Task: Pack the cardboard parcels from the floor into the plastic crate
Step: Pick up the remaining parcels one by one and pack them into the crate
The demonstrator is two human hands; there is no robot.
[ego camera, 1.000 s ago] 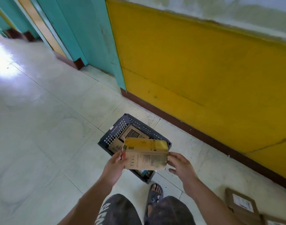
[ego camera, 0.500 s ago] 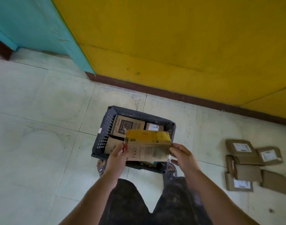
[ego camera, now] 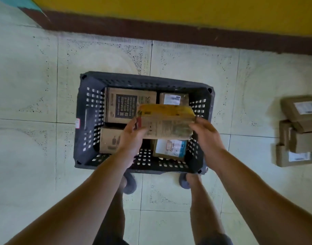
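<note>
**Yellow-topped parcel [ego camera: 165, 121] over crate [ego camera: 88, 121]**

Gripped at both ends: left hand [ego camera: 132, 138] and right hand [ego camera: 206, 137], fingers curled round it. Above crate interior, right of centre, over packed boxes [ego camera: 126, 105]; earlier over near wall. Loose parcels [ego camera: 300, 110] on floor, well right.

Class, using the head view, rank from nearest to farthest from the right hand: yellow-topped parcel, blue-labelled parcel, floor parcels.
1. Yellow-topped parcel: held by the right hand.
2. Blue-labelled parcel: near-right corner of the crate.
3. Floor parcels: far right, outside it.
</note>
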